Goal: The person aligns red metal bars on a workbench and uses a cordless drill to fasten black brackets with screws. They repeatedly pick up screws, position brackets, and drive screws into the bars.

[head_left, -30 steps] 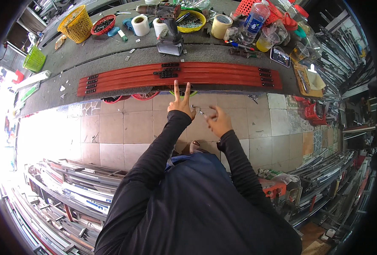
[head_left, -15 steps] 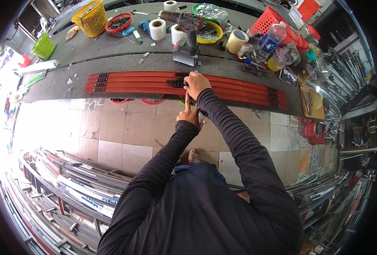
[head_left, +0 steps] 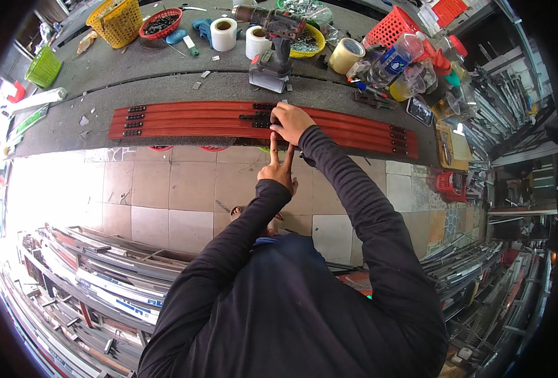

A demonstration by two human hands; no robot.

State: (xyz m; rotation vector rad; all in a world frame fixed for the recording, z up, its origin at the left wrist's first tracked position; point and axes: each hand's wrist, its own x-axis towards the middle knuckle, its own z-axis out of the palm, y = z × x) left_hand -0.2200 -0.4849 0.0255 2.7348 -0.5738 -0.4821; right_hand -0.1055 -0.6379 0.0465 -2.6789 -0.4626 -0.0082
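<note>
Several long red metal strips (head_left: 191, 118) lie side by side along the front edge of the workbench. Rows of small black fittings (head_left: 133, 120) sit at their ends, with another black group (head_left: 260, 120) near the middle. Over that middle group, my right hand (head_left: 293, 124) is closed, its fingertips pressed together; whatever they pinch is hidden. Below it, my left hand (head_left: 278, 172) has two fingers stretched apart and pointing up to the strips' front edge. The upper finger tips come close to my right hand.
Behind the strips stands a cordless drill (head_left: 273, 57) on its battery. Tape rolls (head_left: 223, 34), a yellow basket (head_left: 115, 24), a red basket (head_left: 389, 28) and a plastic bottle (head_left: 395, 60) line the bench. A phone (head_left: 420, 111) lies at right. Metal profiles (head_left: 102, 271) are stacked behind me.
The view has shifted slightly, so bench items sit a little further left. Both hands keep nearly the same place at the strips. One of my feet shows further left.
</note>
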